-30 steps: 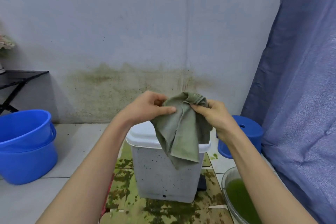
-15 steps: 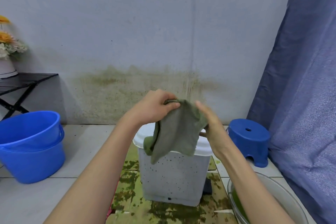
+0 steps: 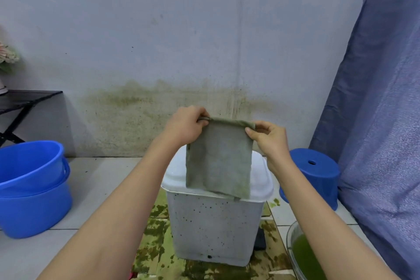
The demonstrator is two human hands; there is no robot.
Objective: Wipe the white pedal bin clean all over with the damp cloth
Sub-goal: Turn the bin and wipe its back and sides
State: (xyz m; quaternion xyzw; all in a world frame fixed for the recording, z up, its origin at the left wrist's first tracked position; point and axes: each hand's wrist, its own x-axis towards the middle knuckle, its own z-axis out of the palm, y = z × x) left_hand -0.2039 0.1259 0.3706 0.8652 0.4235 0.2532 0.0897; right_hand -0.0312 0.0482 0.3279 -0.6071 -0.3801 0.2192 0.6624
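Note:
The white pedal bin (image 3: 213, 227) stands on the floor in front of me, lid closed, its front wall dotted with dark specks. Above it I hold a grey-green damp cloth (image 3: 219, 161) spread flat and hanging down, its lower edge in front of the lid. My left hand (image 3: 185, 126) pinches the cloth's top left corner. My right hand (image 3: 267, 136) pinches its top right corner. The cloth hides most of the lid's middle.
Green-stained sheets (image 3: 154, 241) lie under the bin. Stacked blue basins (image 3: 31, 186) sit at the left, a blue stool (image 3: 313, 173) at the right, a glass bowl of green liquid (image 3: 300, 254) at the lower right. A blue curtain (image 3: 375, 109) hangs on the right; a stained wall stands behind.
The cloth was bunched between my hands; both hands have moved apart and now stretch it out flat by its top corners.

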